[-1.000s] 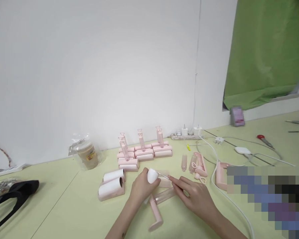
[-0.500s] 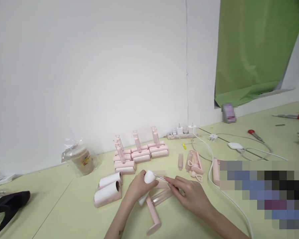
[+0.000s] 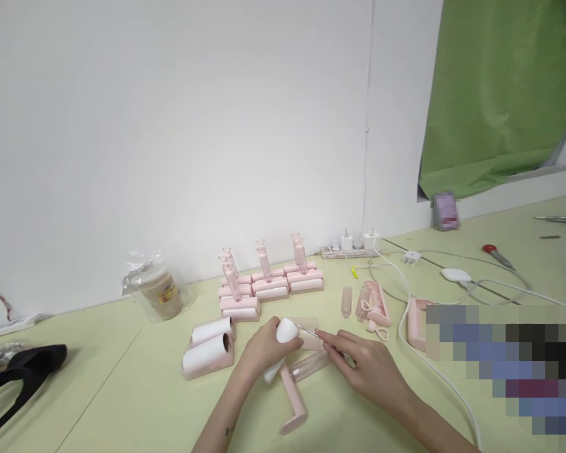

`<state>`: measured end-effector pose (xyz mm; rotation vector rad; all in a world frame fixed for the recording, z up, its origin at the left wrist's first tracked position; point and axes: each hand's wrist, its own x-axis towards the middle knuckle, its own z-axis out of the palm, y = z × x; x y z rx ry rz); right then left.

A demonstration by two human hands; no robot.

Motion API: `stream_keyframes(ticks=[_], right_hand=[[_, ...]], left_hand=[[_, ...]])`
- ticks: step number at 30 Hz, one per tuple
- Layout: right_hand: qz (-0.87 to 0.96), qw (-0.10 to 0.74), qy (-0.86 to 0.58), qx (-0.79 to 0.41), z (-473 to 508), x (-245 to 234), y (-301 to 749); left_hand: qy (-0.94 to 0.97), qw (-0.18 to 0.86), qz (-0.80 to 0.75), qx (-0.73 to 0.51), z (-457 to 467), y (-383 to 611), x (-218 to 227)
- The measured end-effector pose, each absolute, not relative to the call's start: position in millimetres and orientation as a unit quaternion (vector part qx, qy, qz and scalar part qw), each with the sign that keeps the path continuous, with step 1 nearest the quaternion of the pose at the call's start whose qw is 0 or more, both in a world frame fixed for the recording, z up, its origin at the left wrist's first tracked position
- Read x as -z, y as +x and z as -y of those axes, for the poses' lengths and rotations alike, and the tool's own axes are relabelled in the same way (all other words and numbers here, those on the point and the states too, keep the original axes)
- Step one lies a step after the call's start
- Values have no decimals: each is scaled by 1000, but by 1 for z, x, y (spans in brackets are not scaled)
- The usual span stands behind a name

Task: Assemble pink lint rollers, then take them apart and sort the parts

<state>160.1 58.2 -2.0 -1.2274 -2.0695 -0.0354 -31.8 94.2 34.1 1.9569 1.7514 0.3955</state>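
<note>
My left hand [image 3: 266,348] is wrapped round a white roll [image 3: 287,330], its rounded white end turned up beside the thumb. In my right hand [image 3: 368,365] is a thin metal tool [image 3: 306,329], pinched between thumb and fingers, its tip at or close to the end of the roll; its exact kind is unclear. Below the hands lies a pink roller frame [image 3: 292,399] with a clear pinkish handle [image 3: 310,365]. Two white rolls in pink covers [image 3: 207,357] rest left of my left hand.
Several pink lint rollers [image 3: 239,307] stand upright by the wall. Loose handles [image 3: 346,302] and pink parts [image 3: 380,304] lie to the right, near a white cable [image 3: 434,371]. A power strip [image 3: 353,252], a bagged cup [image 3: 163,292] and a red-handled tool [image 3: 495,253] are further off.
The camera view has turned slightly, so the table's things appear shifted, mostly to the right and up. Both hands keep nearly the same pose on the roll and the metal tool.
</note>
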Motion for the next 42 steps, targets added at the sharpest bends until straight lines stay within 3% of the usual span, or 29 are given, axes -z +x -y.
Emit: stream_keyframes(ticks=[31, 38, 42], right_hand=[[812, 348, -468, -25, -60, 10, 158], [804, 296, -516, -11, -67, 14, 162], [756, 331, -563, -35, -69, 6, 163]], left_hand=[[721, 203, -656, -96, -87, -32, -44], [728, 201, -648, -94, -81, -31, -54], [720, 175, -661, -119, -84, -29, -56]])
